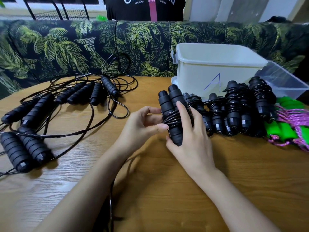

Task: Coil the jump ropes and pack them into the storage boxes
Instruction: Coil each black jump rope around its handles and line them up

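At the table's middle, my right hand (189, 131) grips a pair of black foam jump-rope handles (169, 102) held side by side, with black cord wound round their middle. My left hand (143, 122) pinches the cord at the handles' left side. A loose stretch of cord trails down between my forearms to the near edge. Several coiled black ropes (234, 108) lie in a row to the right. Uncoiled black ropes (70, 97) sprawl over the left of the table. A white box marked "A" (215, 64) stands behind the coiled row.
A clear plastic box (284, 79) sits right of the white one. Green-handled ropes with pink cord (291, 124) lie at the right edge. A leaf-patterned sofa (83, 44) runs behind the wooden table (167, 190). A person in a black shirt (145, 7) stands beyond it.
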